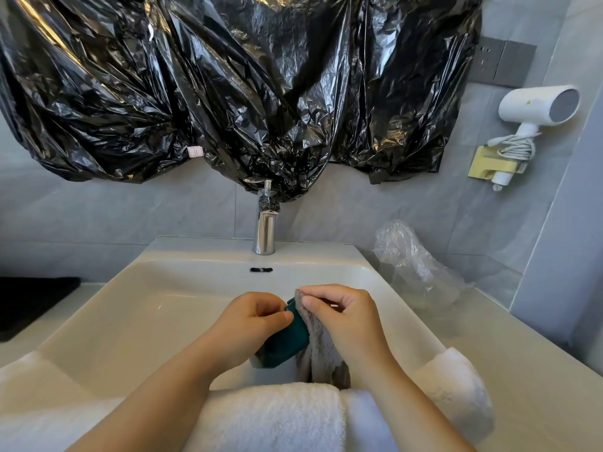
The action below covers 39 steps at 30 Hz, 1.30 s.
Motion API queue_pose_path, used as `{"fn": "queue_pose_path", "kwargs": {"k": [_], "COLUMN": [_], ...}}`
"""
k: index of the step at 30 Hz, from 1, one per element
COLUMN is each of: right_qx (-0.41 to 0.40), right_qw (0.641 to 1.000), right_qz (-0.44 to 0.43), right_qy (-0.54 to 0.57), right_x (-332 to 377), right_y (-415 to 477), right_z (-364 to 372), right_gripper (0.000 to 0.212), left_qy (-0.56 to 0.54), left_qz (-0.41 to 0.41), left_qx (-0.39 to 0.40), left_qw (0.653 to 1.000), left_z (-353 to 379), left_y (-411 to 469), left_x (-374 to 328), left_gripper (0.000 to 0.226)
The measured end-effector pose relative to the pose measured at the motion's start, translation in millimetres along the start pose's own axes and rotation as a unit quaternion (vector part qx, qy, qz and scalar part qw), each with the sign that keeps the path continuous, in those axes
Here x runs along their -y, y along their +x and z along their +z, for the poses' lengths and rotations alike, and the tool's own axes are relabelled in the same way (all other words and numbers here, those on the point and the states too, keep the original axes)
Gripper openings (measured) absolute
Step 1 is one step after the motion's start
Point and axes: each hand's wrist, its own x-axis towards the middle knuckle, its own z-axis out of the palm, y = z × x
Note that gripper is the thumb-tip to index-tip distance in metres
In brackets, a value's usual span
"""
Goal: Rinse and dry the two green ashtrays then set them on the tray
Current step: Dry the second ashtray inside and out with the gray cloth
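Over the white ceramic sink basin (137, 308), the left hand (251, 324) grips a dark green square ashtray (287, 340), fingers curled round its near edge and thumb pressed on its side, so the ashtray sits tilted above the bowl rather than resting in it. The right hand (346, 318) pinches a grey fluffy cloth (321, 347) against the ashtray's upper rim — the cloth hangs down beside it. A chrome tap (266, 223) stands behind the basin, below crumpled black plastic sheeting (228, 86). A white towel (277, 415) lies over the basin's front edge. A black tray (29, 301) sits on the worktop, far left.
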Motion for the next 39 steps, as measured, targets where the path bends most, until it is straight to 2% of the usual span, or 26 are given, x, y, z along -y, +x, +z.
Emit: {"fn": "queue_pose_path", "kwargs": {"k": [3,6,9,12,16,20,25,30,39], "right_qx": [-0.007,0.016,0.022,0.023,0.060,0.066,0.057,0.043,0.055], "right_qw": [0.999,0.994,0.991,0.992,0.991,0.995,0.998,0.996,0.996], "right_qz": [0.039,0.088,0.094,0.075,0.062,0.040,-0.017,-0.057,-0.062], "right_qy": [0.004,0.056,0.094,0.096,0.098,0.068,-0.007,-0.055,-0.045], "right_x": [-5.6,-5.4,-1.8,-1.6,-0.4,0.1,1.5,3.7,6.1], "right_y": [4.7,5.8,4.3,3.2,0.8,0.9,-3.8,-5.6,-6.4], "right_z": [-1.3,-4.6,-7.2,-9.6,-7.4,-3.6,-1.7,-1.2,0.4], "right_gripper": [0.023,0.026,0.027,0.026,0.023,0.022,0.024,0.027,0.027], "left_qy": [-0.017,-0.066,-0.111,-0.134,-0.162,-0.148,-0.062,0.026,0.022], "left_qz": [0.015,0.029,0.036,0.029,-0.019,-0.026,-0.028,0.002,0.014], "left_qx": [-0.008,-0.030,-0.029,0.008,0.063,0.029,0.005,0.017,0.015], "left_qw": [1.000,0.997,0.993,0.991,0.985,0.988,0.998,0.999,1.000], "left_z": [-1.7,-4.8,-7.1,-7.2,-6.6,-5.2,-2.9,-1.3,-2.7], "left_y": [-2.2,-3.6,-4.5,-5.0,-7.5,-6.2,-2.2,-0.6,-2.3], "left_x": [-1.7,-4.4,-6.2,-7.5,-7.2,-5.3,0.0,3.9,4.3], "left_gripper": [0.026,0.025,0.025,0.027,0.041,0.034,0.027,0.022,0.029]}}
